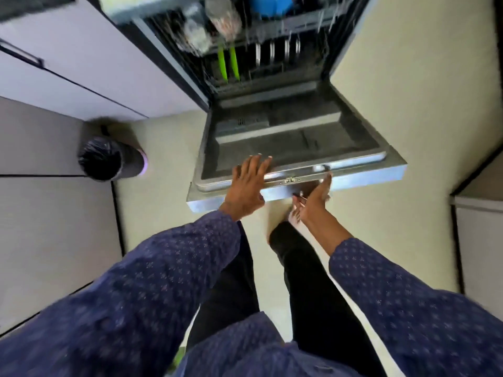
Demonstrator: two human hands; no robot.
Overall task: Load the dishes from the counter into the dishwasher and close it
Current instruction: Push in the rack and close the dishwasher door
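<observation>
Head view: both hands (249,183) on open dishwasher door (299,142); no legible writing.

The dishwasher door (296,137) has a matt grey liner and a brushed metal rim. The floor (163,137) is smooth and pale; the sleeves (163,268) are printed cloth.

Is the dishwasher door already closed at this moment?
No, the dishwasher door lies folded down and open, with the left hand resting on its front edge and the right hand reaching under that edge.
</observation>
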